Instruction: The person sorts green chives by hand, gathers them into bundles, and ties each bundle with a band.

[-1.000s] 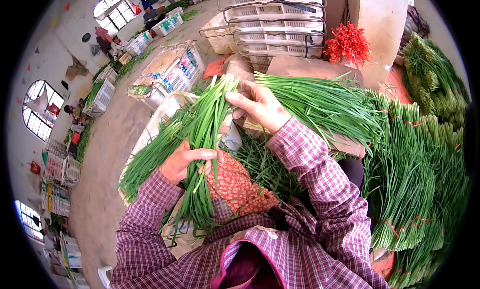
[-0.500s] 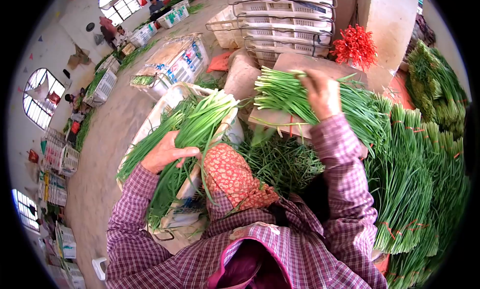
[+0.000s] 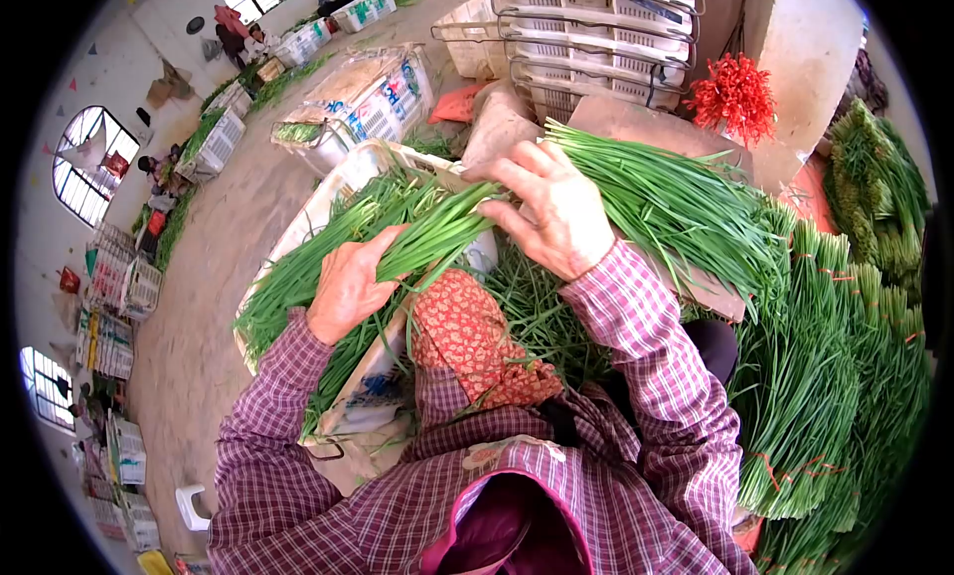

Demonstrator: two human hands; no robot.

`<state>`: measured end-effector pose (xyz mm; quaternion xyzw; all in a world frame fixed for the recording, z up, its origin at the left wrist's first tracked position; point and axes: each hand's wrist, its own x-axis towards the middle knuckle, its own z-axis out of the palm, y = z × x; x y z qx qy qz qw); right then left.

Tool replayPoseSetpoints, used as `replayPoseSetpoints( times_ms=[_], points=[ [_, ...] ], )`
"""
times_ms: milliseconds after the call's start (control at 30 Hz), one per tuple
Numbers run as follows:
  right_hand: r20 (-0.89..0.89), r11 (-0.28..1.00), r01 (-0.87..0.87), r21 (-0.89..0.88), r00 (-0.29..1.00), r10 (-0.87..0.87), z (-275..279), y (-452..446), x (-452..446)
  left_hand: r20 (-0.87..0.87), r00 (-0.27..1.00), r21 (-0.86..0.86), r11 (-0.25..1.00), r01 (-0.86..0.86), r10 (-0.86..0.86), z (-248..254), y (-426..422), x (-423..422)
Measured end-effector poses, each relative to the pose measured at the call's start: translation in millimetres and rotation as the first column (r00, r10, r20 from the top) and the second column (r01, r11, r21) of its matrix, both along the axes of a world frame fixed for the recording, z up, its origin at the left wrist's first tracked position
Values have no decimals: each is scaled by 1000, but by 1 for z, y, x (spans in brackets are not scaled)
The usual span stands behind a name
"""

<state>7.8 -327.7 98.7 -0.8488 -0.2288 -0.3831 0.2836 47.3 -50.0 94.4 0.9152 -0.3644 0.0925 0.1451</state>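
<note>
A bunch of green stalks (image 3: 435,235) is held between my two hands, above a white crate (image 3: 298,239) filled with more long greens. My left hand (image 3: 350,285) wraps round the leafy part of the bunch. At its pale cut ends, the fingers of my right hand (image 3: 552,212) are bent against the stalks. Beyond my right hand, a pile of greens (image 3: 666,202) lies on a brown board (image 3: 646,133). Loose leaves (image 3: 542,307) lie below, beside the red floral cloth (image 3: 457,336) over my knee.
Tied bundles of greens (image 3: 805,366) are stacked at the right. Stacked white crates (image 3: 596,43) stand at the back, near a bunch of red ties (image 3: 733,98). A covered crate (image 3: 363,98) is on the floor beyond. People sit along the far wall.
My right hand has come back from the pile on the board to the bunch's cut ends. My left hand has closed round the stalks and moved slightly right. The whole view has shifted a little.
</note>
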Motion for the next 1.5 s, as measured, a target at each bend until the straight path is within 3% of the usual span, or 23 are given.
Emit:
replayPoseSetpoints(
  times_ms=[167, 233, 267, 300, 367, 433, 467, 533, 567, 733, 833, 900, 967, 1000, 1067, 1100, 1167, 1200, 1267, 1367, 1400, 1433, 1500],
  points=[
    [-67, 984, -44, -173, 997, 33, -9, 2, 18, 25, 1000, 80, 997, -16, 14, 14, -13, -11],
    [-262, 974, -211, -86, 948, 182, -11, 2, 21, 2, 999, 136, 990, -35, 35, 14, -14, -10],
    [-256, 972, -235, 26, 938, 234, -16, 3, 23, 40, 999, 118, 993, -16, 11, 12, -13, -8],
    [-261, 971, -237, 27, 936, 236, -18, 4, 23, 79, 997, 100, 995, 3, -11, 11, -13, -7],
    [-247, 942, -238, 238, 923, 295, -23, 6, 23, 38, 999, 77, 997, 19, -22, 12, -16, -6],
    [-225, 934, -215, 285, 932, 283, -23, 10, 22, -1, 999, 55, 998, 35, -35, 10, -17, -4],
    [-253, 906, -149, 397, 931, 264, -22, 10, 20, -9, 998, 19, 998, 60, -60, 5, -15, -1],
    [-265, 807, -49, 589, 931, 250, -26, 10, 22, -18, 996, -18, 996, 87, -87, 5, -17, -1],
    [-245, 752, -46, 657, 931, 270, -34, 9, 31, -109, 992, 5, 998, 66, -65, 8, -17, -3],
    [-201, 633, 7, 774, 951, 235, -50, 3, 45, -377, 926, -57, 998, 14, -34, 12, -24, -7],
    [-88, 381, -49, 923, 939, 333, -29, -31, 28, -374, 921, -200, 979, 38, -112, -15, -6, 8],
    [-83, 387, -90, 918, 910, 407, -28, -61, 15, -439, 870, -472, 882, -9, -226, -22, 11, 13],
    [-314, 634, -134, 762, 780, 542, -32, -87, -2, -495, 857, -415, 905, -90, -142, -18, 21, 14],
    [-448, 763, -115, 636, 750, 487, -34, -93, -12, -519, 852, -380, 912, -157, -70, -15, 22, 14],
    [-589, 891, -167, 423, 696, 410, -41, -104, -30, -523, 852, -301, 928, -218, 30, -19, 30, 23],
    [-715, 938, -112, 329, 620, 324, -22, -101, -46, -520, 853, -302, 927, -224, 37, -29, 42, 35],
    [-681, 939, -154, 306, 655, 329, -44, -109, -58, -287, 951, -225, 957, -186, 117, -46, 63, 56],
    [-693, 955, -161, 249, 659, 292, -50, -114, -65, -422, 855, -135, 912, -387, 301, -39, 66, 58],
    [-766, 987, -122, 105, 623, 158, -67, -126, -74, -378, 877, -202, 898, -391, 297, -46, 79, 63],
    [-656, 965, -37, -260, 740, -149, -67, -100, -76, -319, 908, -260, 896, -359, 271, -41, 70, 52],
    [-369, 975, 67, -211, 918, -142, -67, -79, -71, -313, 935, -297, 918, -262, 166, -39, 58, 47],
    [-353, 988, 52, -148, 930, -102, -53, -58, -59, -303, 951, -336, 928, -161, 56, -35, 44, 40],
    [-158, 999, 33, -32, 987, -37, -36, -19, -34, -391, 921, -372, 915, -154, -3, -21, 16, 22]
  ],
)
